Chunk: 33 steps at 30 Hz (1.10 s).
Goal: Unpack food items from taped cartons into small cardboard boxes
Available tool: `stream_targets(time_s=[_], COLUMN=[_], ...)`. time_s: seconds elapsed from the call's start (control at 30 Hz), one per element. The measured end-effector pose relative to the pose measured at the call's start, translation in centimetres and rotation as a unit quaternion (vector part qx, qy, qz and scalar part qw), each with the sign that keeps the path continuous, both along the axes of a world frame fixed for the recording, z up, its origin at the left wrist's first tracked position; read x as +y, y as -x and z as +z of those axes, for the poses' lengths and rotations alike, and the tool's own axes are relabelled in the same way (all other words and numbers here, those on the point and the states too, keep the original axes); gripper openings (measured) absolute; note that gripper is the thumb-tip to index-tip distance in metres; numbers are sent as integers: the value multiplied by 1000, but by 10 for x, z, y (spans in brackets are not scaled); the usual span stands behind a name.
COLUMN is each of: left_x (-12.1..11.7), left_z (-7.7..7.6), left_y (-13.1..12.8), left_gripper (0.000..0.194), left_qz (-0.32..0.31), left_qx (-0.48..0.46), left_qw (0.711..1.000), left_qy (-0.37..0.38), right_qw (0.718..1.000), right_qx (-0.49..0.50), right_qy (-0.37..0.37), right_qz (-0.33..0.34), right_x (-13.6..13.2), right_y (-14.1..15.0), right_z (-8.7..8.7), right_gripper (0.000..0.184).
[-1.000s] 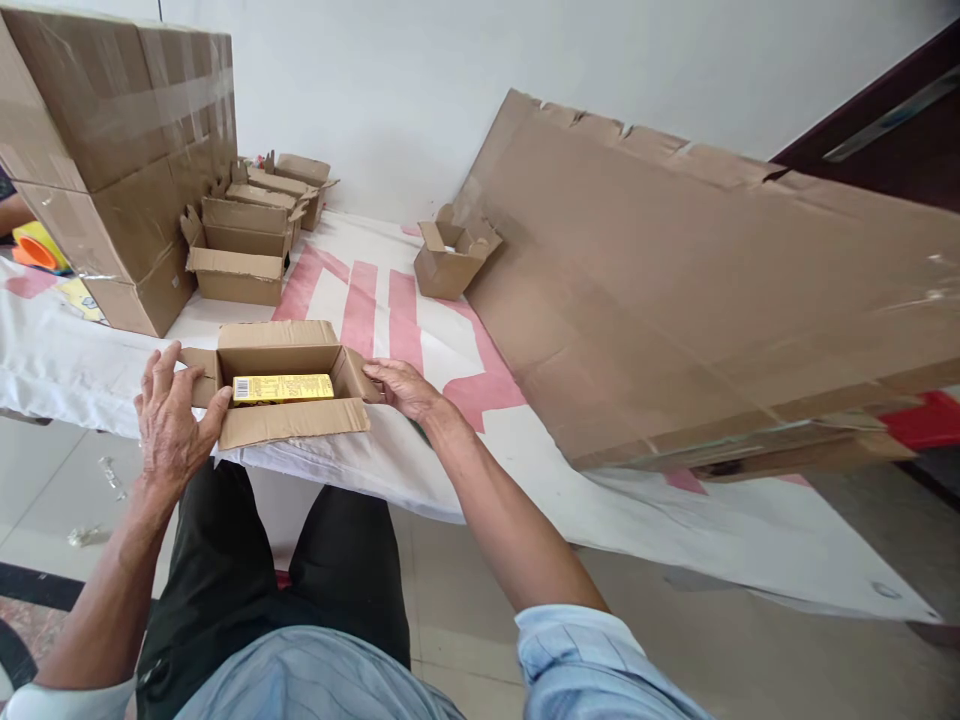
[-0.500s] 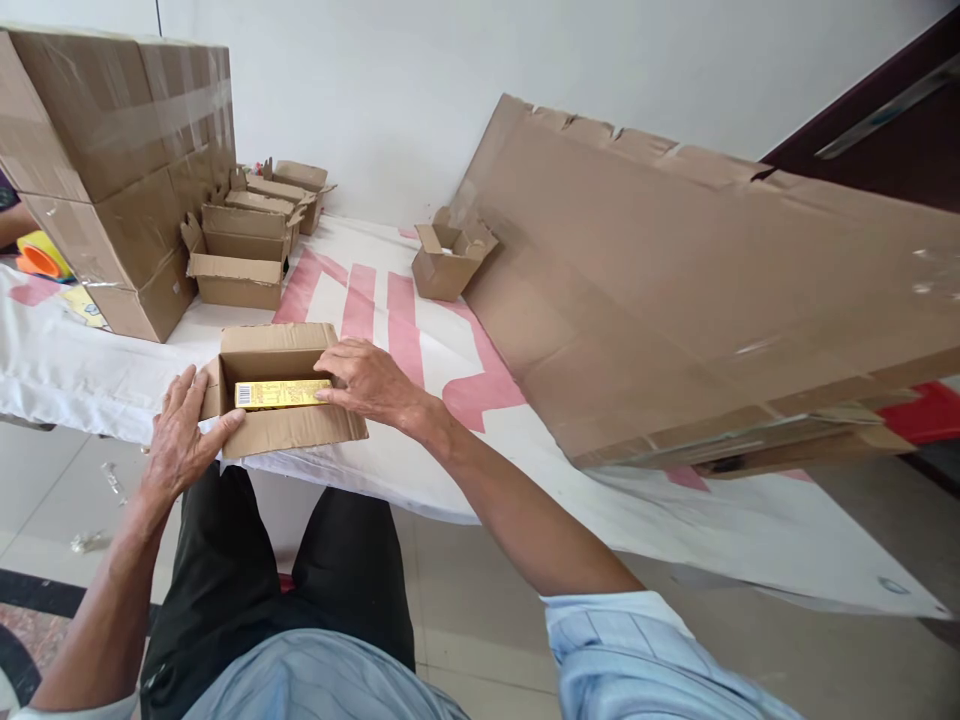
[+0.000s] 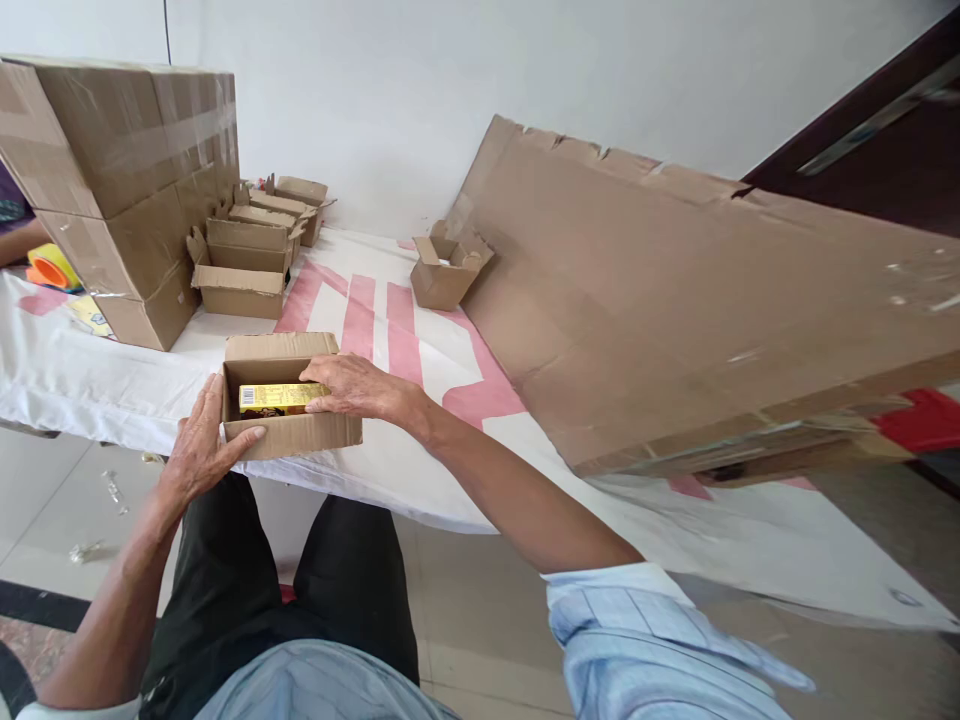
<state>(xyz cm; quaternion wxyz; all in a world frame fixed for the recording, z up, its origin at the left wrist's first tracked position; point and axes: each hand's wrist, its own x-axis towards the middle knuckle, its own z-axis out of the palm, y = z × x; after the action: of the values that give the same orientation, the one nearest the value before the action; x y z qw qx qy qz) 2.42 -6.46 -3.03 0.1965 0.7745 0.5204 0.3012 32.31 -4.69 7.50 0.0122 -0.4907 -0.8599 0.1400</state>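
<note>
A small open cardboard box (image 3: pixel 300 432) sits at the near edge of the cloth-covered table (image 3: pixel 420 470). Inside it lies a yellow packet (image 3: pixel 270 397) with a barcode at its left end. My left hand (image 3: pixel 201 447) is on the box's left end, thumb on the front flap, fingers curled over the folded-in side flap. My right hand (image 3: pixel 352 387) lies flat over the box's right end, pressing the right side flap down onto the packet. The back flap (image 3: pixel 279 346) still stands out flat behind the box.
Several small open cartons (image 3: pixel 244 262) stand in a row at the back left beside a big taped carton stack (image 3: pixel 127 190). Another small carton (image 3: pixel 442 270) stands mid-table. A large flattened cardboard sheet (image 3: pixel 675 300) covers the right side. An orange and yellow object (image 3: pixel 49 268) lies far left.
Both side flaps were spread open; my hands have folded them inward. My right hand moved left onto the box top and my left hand closed in on the left end.
</note>
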Motion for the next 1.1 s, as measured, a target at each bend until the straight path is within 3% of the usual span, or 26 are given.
stream_targets(time_s=[0.23,0.43,0.53,0.63,0.73,0.87,0.97,1.1], left_x=[2,3,4,4,5,10,15,24], left_z=[1,4,5,6,7,13,27,62], left_y=[-1,-1,-1,0,1,4,6,7], left_gripper=[109,105,105,104,105,109,114,112], left_qz=[-20,-26,-19,-18,-15,-2,19,25], left_qx=[5,-2,-5,-11,-10,-3,-14,-77], left_qw=[1000,999,999,999,999,1000,999,994], left_qy=[-22,-30,-31,-36,-40,-30,-32,-71], right_qw=[995,996,1000,989,956,910,880,853], right_qx=[-94,-83,1,147,291,413,474,520], right_qy=[-22,-17,-17,-22,-29,-25,-1,22], right_qz=[6,13,-5,-29,-32,-29,-26,-30], right_x=[8,12,15,17,19,19,21,25], right_y=[14,15,2,-17,-35,-47,-48,-43], right_z=[-6,-12,-7,2,12,18,20,22], right_gripper=[23,21,25,31,36,37,47,62])
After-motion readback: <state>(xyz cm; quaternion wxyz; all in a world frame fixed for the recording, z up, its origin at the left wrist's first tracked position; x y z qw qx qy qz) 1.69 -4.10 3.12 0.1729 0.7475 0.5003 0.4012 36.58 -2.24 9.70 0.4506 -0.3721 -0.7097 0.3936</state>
